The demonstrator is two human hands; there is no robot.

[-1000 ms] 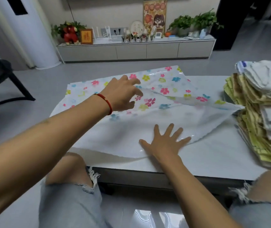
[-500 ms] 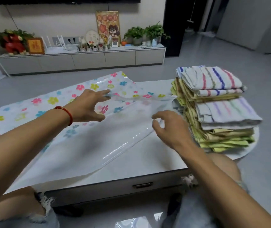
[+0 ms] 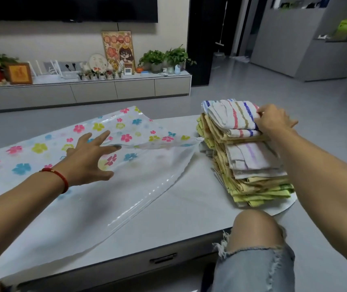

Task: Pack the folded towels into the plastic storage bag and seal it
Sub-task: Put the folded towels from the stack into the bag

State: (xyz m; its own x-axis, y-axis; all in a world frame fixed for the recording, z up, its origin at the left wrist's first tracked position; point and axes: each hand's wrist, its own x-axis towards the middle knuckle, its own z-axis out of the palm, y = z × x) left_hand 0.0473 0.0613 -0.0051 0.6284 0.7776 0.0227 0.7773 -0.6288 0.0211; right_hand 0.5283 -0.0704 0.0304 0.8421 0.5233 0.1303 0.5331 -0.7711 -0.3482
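The tall stack of folded striped and yellow cloth towels (image 3: 250, 157) stands at the right end of the white glossy low table (image 3: 189, 209), with the flat flower-printed plastic storage bag (image 3: 79, 165) to its left, long axis running left to right and its open mouth facing the stack. The right hand (image 3: 273, 121) rests on the stack's top far side, fingers apparently curled around the top towel, while the left hand (image 3: 90, 159), fingers spread wide, lifts the bag's upper layer. Grey floor lies around, a long cabinet (image 3: 84, 91) far behind

Glossy plastic bag (image 3: 126, 186), frayed cloth towels (image 3: 250, 163), smooth table (image 3: 189, 207)
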